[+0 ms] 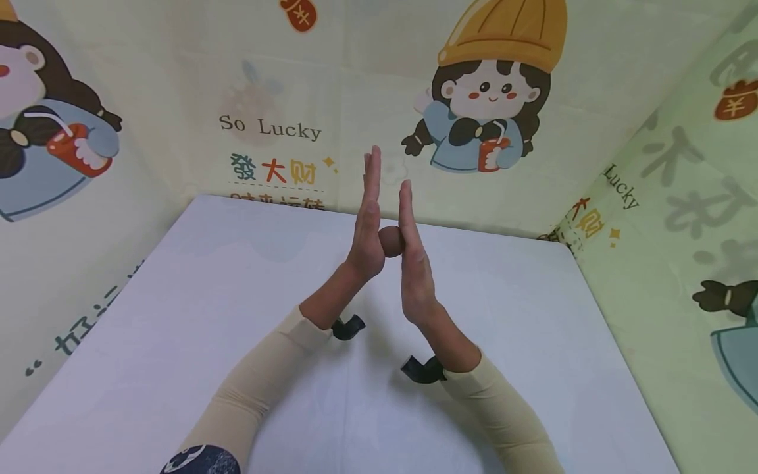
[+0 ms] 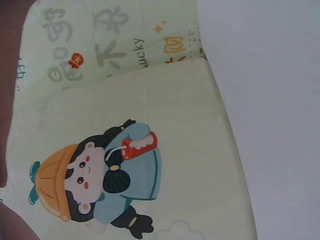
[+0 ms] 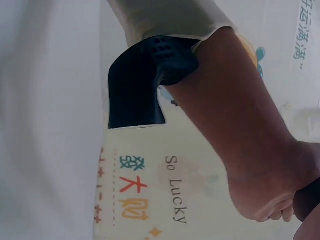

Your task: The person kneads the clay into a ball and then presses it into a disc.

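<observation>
A small brown ball (image 1: 391, 241) sits between my two palms, above the far part of the white table. My left hand (image 1: 368, 230) presses it from the left, its fingers straight and pointing up. From the other side my right hand (image 1: 416, 260) presses with straight fingers as well. In the right wrist view the left hand (image 3: 262, 197) appears past its forearm, and a dark part of the ball (image 3: 307, 200) shows at the right edge. Only slivers of hand skin enter the left wrist view at its left edge, and the ball is out of sight there.
Beneath the arms lies a white tabletop (image 1: 284, 263). Printed cloth walls (image 1: 367, 99) with cartoon figures and lettering stand behind it and at both sides. A black curved mount (image 1: 348, 328) is on the left wrist, another black mount (image 1: 423, 370) on the right.
</observation>
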`<state>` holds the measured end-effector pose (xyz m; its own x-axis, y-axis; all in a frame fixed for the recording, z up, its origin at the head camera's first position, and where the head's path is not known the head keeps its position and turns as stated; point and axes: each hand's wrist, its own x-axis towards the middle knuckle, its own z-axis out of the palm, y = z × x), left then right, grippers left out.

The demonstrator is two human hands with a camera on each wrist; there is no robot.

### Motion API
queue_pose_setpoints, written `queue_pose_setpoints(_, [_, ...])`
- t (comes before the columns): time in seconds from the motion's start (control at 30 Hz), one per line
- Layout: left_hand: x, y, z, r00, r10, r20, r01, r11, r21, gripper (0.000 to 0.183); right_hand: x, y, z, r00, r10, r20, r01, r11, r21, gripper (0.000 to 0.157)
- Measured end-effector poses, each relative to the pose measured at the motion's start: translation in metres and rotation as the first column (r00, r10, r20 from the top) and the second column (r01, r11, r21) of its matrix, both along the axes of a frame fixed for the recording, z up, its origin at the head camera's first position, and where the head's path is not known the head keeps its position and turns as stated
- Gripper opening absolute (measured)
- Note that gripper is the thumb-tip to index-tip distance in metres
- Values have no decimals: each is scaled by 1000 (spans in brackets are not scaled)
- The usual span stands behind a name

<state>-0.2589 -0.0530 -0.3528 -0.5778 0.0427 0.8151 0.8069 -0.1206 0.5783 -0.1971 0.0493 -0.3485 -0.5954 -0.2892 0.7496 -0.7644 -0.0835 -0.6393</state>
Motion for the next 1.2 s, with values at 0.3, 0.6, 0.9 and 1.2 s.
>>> queue_pose_setpoints(0.3, [-4,3,-14,999,14,-45,-17,996,-86,74,-1,1,5,999,-3,-42,2,1000,-15,87])
queue_pose_setpoints(0.6, [-1,9,-22,998,-12,-64,4,992,-127,76,0,2,11,999,-10,-54,8,999,-33,86])
queue_pose_setpoints(0.9, [10,16,-28,996,-66,-67,56,988,-142,77,-2,9,18,999,-6,-39,4,998,-61,82])
queue_pose_setpoints(1.2, [25,23,-29,992,-113,-59,101,978,-184,83,-8,18,26,998,-13,-56,9,997,-72,83])
